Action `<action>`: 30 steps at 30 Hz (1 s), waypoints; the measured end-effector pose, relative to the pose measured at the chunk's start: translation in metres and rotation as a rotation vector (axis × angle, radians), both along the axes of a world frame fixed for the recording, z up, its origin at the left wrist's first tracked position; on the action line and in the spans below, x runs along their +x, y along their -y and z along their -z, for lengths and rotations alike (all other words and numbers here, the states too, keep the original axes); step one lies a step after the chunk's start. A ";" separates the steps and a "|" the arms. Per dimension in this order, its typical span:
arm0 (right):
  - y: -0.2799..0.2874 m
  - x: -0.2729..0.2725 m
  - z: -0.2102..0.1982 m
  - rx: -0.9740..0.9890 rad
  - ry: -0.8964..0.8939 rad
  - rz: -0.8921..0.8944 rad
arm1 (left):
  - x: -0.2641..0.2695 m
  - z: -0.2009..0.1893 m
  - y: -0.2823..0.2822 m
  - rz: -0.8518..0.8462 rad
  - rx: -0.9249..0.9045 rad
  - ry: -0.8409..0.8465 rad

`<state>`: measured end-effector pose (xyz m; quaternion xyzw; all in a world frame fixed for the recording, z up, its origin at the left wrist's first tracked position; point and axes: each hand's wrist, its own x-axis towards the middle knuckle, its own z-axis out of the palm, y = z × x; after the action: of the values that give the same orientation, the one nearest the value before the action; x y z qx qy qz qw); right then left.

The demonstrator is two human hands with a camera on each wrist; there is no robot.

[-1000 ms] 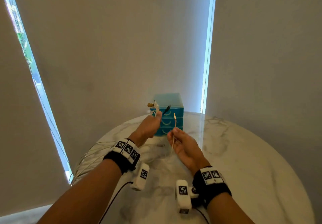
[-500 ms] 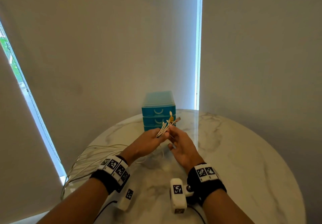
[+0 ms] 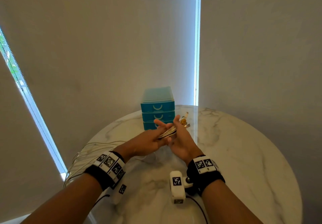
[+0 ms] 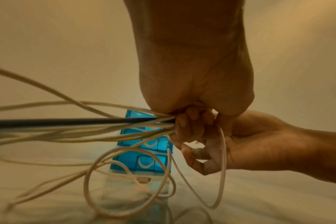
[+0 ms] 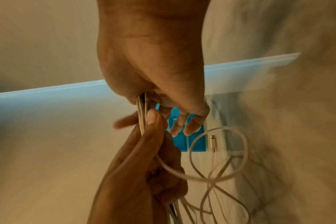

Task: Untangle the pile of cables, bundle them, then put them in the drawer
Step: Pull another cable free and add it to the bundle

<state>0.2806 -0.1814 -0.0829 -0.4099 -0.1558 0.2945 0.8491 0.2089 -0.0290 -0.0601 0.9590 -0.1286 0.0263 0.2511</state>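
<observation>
So the cables [image 3: 168, 131] are gathered at one end now: you've got a fistful of mostly white leads plus one black one pinched together above the table, just in front of the blue drawer unit [image 3: 157, 107]. Your left hand [image 3: 149, 139] is curled round the bunch, and the left wrist view shows the strands fanning out from under those fingers. Your right hand [image 3: 181, 140] looks closed on the same bunch a bit further along, with the plug ends [image 3: 183, 121] poking out past it, though a couple of its fingers are sticking out loose, so it's more of a thumb-side pinch than a full fist. I'd say you're roughly midway: ends lined up, but the tails aren't tamed at all. They still trail off the left edge of the table [image 3: 244, 154] in long loops, and one lead with a gold connector [image 5: 213, 141] lies curled on the surface near the drawers. No coil or tie that I can see, and all three drawers look closed, so bundling and stowing are both left. The table's a round white marble top, glossy enough to reflect the drawers. Behind it are plain pale blinds [image 3: 104, 49] with daylight showing in the gaps.
</observation>
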 end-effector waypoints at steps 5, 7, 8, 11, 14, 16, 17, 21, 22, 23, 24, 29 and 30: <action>-0.003 -0.011 -0.025 0.102 0.146 0.132 | -0.002 -0.032 -0.007 -0.011 0.071 -0.068; 0.002 -0.014 -0.031 0.182 0.160 0.162 | -0.010 -0.046 -0.011 0.010 0.037 -0.304; 0.005 -0.015 -0.033 0.252 0.153 0.135 | -0.015 -0.051 -0.012 0.021 -0.063 -0.458; 0.015 -0.018 -0.039 0.415 0.108 -0.018 | -0.026 -0.056 -0.017 0.040 -0.617 -0.786; 0.020 -0.020 -0.039 0.432 0.108 -0.122 | -0.012 -0.051 -0.023 -0.013 -0.783 -0.940; 0.024 -0.022 -0.041 0.430 0.097 -0.163 | -0.001 -0.051 -0.023 -0.120 -0.604 -0.797; 0.027 -0.022 -0.043 0.417 0.086 -0.166 | 0.001 -0.053 -0.023 -0.176 -0.520 -0.666; 0.035 -0.016 -0.044 0.355 0.034 -0.102 | 0.014 -0.064 -0.038 -0.265 -0.347 -0.160; 0.036 -0.013 -0.042 0.314 0.034 -0.071 | 0.017 -0.067 -0.045 -0.306 -0.298 -0.074; 0.036 -0.010 -0.040 0.253 0.047 -0.033 | 0.019 -0.071 -0.051 -0.341 -0.255 -0.001; 0.034 -0.008 -0.036 0.181 0.070 0.008 | 0.020 -0.076 -0.055 -0.357 -0.207 0.066; 0.022 -0.011 -0.024 -0.176 0.221 0.151 | 0.009 -0.104 -0.038 -0.168 -0.076 0.219; 0.020 -0.013 -0.023 -0.232 0.250 0.159 | 0.008 -0.106 -0.031 -0.128 -0.059 0.225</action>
<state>0.2673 -0.2009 -0.0597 -0.5494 -0.1921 0.1892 0.7909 0.2168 0.0022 0.0461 0.9484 -0.0938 0.1535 0.2611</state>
